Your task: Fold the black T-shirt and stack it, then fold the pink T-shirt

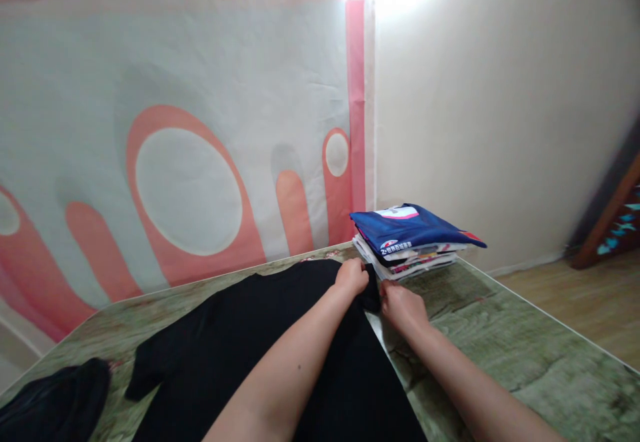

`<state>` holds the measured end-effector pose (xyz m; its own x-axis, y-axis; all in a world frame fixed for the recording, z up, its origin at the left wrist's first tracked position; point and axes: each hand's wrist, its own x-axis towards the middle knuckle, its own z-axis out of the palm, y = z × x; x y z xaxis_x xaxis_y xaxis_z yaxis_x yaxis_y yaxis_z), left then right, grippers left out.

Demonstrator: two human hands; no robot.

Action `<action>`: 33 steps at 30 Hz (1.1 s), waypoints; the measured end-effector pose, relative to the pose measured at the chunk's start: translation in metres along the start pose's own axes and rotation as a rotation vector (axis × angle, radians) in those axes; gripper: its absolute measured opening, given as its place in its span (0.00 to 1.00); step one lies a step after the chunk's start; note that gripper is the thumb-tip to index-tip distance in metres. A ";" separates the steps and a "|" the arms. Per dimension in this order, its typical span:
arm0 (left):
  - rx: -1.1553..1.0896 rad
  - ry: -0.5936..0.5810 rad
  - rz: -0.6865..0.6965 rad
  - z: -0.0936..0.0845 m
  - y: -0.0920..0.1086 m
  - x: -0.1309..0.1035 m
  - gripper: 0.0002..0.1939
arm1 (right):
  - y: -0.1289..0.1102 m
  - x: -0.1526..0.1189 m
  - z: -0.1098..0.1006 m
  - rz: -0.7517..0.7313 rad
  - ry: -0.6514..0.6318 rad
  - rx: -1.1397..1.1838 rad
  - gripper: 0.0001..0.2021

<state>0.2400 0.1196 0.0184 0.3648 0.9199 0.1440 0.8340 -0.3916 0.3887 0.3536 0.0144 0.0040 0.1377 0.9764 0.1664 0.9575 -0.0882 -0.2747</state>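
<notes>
A black T-shirt (240, 335) lies spread on the table, its collar toward the far edge and one sleeve out to the left. My left hand (353, 275) is closed on the shirt near its right shoulder. At the end of the right sleeve, my right hand (403, 305) is closed on the edge of the cloth. The two hands are a short way apart, with the dark sleeve between them. The fingertips of both are partly hidden. Just behind them stands a stack of folded clothes (413, 235), topped by a dark blue printed garment.
A dark bundle of cloth (57, 399) lies at the table's left front. The green, stone-patterned table (540, 355) has its back edge along a pink and grey printed wall covering (300, 95). Past its right edge is a wooden floor (575, 302).
</notes>
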 end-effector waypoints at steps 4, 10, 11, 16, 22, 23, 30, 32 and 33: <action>0.028 -0.053 -0.119 0.027 0.010 0.013 0.26 | 0.004 0.003 0.001 -0.006 -0.077 -0.014 0.10; -0.101 -0.025 -0.205 0.040 0.008 0.021 0.16 | 0.003 0.003 0.002 -0.015 -0.102 -0.044 0.10; -0.143 -0.016 -0.219 0.038 0.004 0.021 0.14 | 0.002 0.002 0.001 -0.011 -0.105 -0.042 0.10; -0.463 -0.012 -0.322 0.016 -0.023 0.013 0.07 | -0.012 -0.006 -0.004 -0.043 -0.087 -0.001 0.10; -0.893 0.038 -0.470 -0.002 -0.051 -0.009 0.05 | -0.041 -0.030 0.002 -0.095 -0.104 0.054 0.12; -0.954 0.045 -0.488 -0.004 -0.054 -0.012 0.05 | -0.045 -0.033 0.004 -0.097 -0.117 0.048 0.13; -1.243 0.068 -0.525 -0.029 -0.064 -0.021 0.06 | -0.051 -0.038 0.008 -0.052 -0.219 0.022 0.22; -1.277 0.072 -0.501 -0.042 -0.070 -0.027 0.06 | -0.051 -0.039 0.004 -0.061 -0.275 0.038 0.22; -1.286 0.076 -0.487 -0.050 -0.074 -0.030 0.06 | -0.051 -0.042 0.002 -0.083 -0.305 0.041 0.19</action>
<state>0.1464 0.1217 0.0304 0.0910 0.9722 -0.2157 -0.1114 0.2251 0.9679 0.2986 -0.0214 0.0096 -0.0288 0.9946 -0.0996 0.9505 -0.0036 -0.3108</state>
